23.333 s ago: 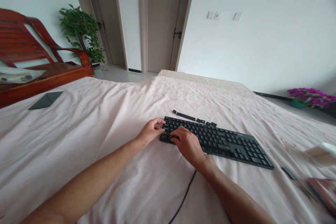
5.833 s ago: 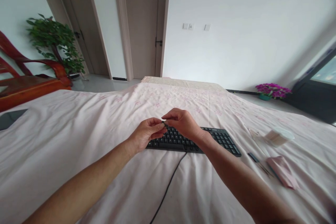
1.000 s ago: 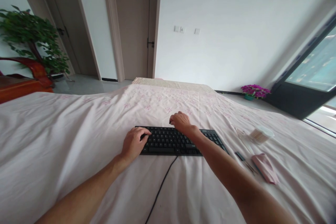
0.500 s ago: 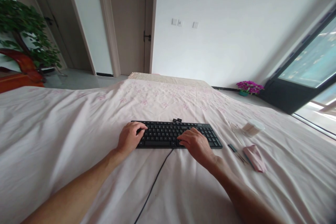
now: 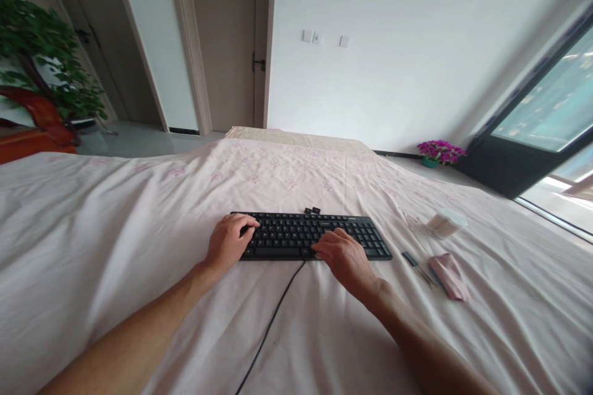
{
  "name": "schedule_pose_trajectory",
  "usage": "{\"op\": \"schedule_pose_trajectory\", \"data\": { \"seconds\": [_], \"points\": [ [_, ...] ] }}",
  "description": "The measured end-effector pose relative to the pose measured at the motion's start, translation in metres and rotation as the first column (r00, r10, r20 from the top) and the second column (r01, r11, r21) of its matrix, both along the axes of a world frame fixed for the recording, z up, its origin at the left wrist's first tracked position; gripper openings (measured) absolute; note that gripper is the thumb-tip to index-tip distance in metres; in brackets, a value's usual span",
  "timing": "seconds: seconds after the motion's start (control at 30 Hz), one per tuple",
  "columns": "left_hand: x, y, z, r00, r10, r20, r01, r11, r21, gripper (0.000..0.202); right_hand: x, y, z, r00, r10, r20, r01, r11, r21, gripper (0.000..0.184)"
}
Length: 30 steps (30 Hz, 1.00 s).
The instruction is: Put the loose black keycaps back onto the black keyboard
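Observation:
A black keyboard (image 5: 282, 236) lies on a pale cloth, its cable (image 5: 273, 315) running toward me. My left hand (image 5: 229, 237) is closed around the keyboard's left end, with the thumb over the keys at that side. Over the keys right of the space bar, my right hand (image 5: 343, 256) has its thumb and fingers drawn together; whatever is between their tips is hidden. Two loose black keycaps, one left (image 5: 307, 210) and one right (image 5: 316, 210), rest just behind the keyboard's far edge.
Right of the keyboard are a clear tub of cotton swabs (image 5: 445, 223), a folded pink cloth (image 5: 449, 276), a small dark strip (image 5: 409, 258) and thin tweezer-like metal prongs (image 5: 425, 275). Some loose swabs (image 5: 412, 221) lie by the tub. The floral cloth (image 5: 185, 197) is wrinkled.
My right hand has shifted very slightly left over the same keys. My left hand keeps its hold, and the view has tilted a little.

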<state>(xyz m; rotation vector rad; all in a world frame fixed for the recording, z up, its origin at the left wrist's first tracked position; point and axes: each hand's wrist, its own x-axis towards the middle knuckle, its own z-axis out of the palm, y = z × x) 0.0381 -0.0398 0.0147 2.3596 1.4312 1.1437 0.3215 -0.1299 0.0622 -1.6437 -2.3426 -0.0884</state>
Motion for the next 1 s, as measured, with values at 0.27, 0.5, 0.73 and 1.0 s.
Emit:
{"op": "schedule_pose_trajectory", "data": {
  "seconds": [0.27,0.5,0.73,1.0],
  "points": [
    [0.0,-0.002,0.003,1.0,0.002,-0.004,-0.002,1.0,-0.006,0.018,-0.004,0.001,-0.002,0.996,-0.016,-0.083,0.013,0.999,-0.036,0.018],
    [0.0,-0.002,0.003,1.0,-0.002,0.0,0.002,1.0,0.001,0.018,-0.007,0.003,-0.002,0.986,-0.017,-0.163,0.006,0.998,-0.07,0.018],
    [0.0,0.0,0.001,1.0,0.0,-0.005,0.0,1.0,0.003,0.019,-0.008,0.003,-0.003,0.978,-0.022,-0.207,0.007,0.997,-0.073,0.02],
    [0.001,-0.003,0.004,1.0,0.0,-0.009,0.0,1.0,0.0,0.018,-0.012,0.001,-0.005,0.989,-0.044,-0.138,0.039,0.999,-0.038,0.027]
  ]
}}
